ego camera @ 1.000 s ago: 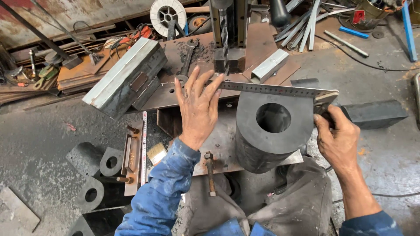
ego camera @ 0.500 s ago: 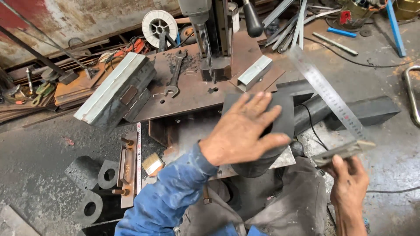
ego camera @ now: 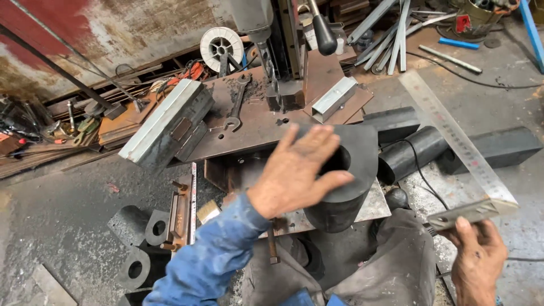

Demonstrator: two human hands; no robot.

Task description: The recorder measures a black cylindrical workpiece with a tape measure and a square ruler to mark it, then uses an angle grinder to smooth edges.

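Note:
My left hand (ego camera: pixel 300 170), fingers spread, hovers flat over the top of a thick dark steel ring (ego camera: pixel 354 170) with a round bore, standing on a steel plate (ego camera: pixel 377 207). Whether the palm touches the ring I cannot tell. At the lower right my right hand (ego camera: pixel 476 260) grips the stock of a steel try square (ego camera: pixel 453 141). Its long ruled blade points up and to the left, away from the ring.
A rusty drill-press table (ego camera: pixel 255 122) holds a spanner (ego camera: pixel 233 107), a channel section (ego camera: pixel 334 97) and a welded block (ego camera: pixel 170 124). Dark steel cylinders (ego camera: pixel 411 150) and a bar (ego camera: pixel 498 147) lie to the right. Ring offcuts (ego camera: pixel 139 249) sit on the floor at left.
My right hand has pulled the try square off the ring and down to the right. My left hand has slid from the plate's left side over the ring top.

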